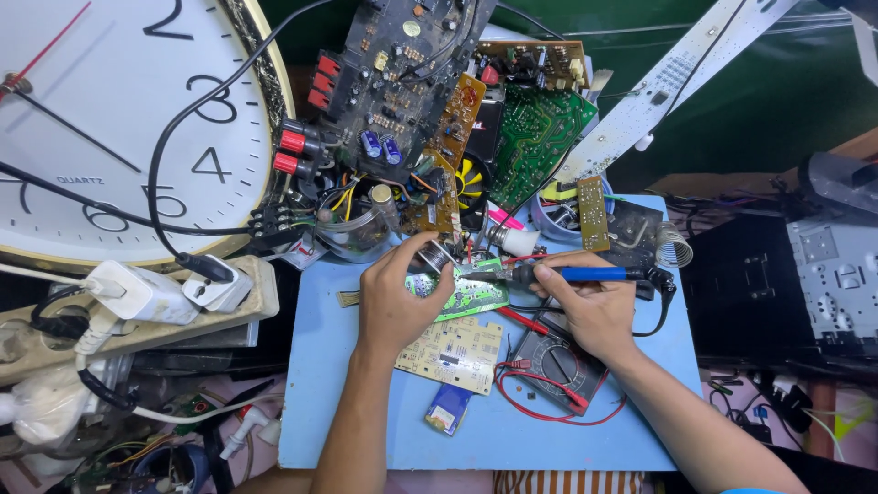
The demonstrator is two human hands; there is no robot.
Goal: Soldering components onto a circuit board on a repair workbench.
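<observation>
Blue tabletop: a flat light blue board in the middle, with bare space on its near left part.
Small blue block: lies flat near the front edge, just right of the left arm.
Meter: a dark box with a round dial, lying under the right wrist; red wires curl around its near side.
Pale yellow board: lies flat between the two arms, just beyond the small blue block.
Left hand: its grip is clenched on a small shiny part at the far end of the green board; fingers curl over the top.
Green board: lies in the middle of the tabletop, partly under the left hand, its near edge on top of the pale yellow board.
Right hand: its grip is clenched around the soldering iron, thumb on top.
Soldering iron: blue handle, lying almost level; its metal tip points left and meets the green board near the left thumb.
Power strip: far left, off the tabletop, with white plugs pushed into it.
Metal spring stand: on the far right part of the tabletop, just past the iron's cord end.
Pile of boards: many dark, brown and green circuit boards heaped at the far edge.
Clock: big, white and round with a gold rim, far left, with a black cable across its face.
White strip: a long thin board leaning at the far right.
</observation>
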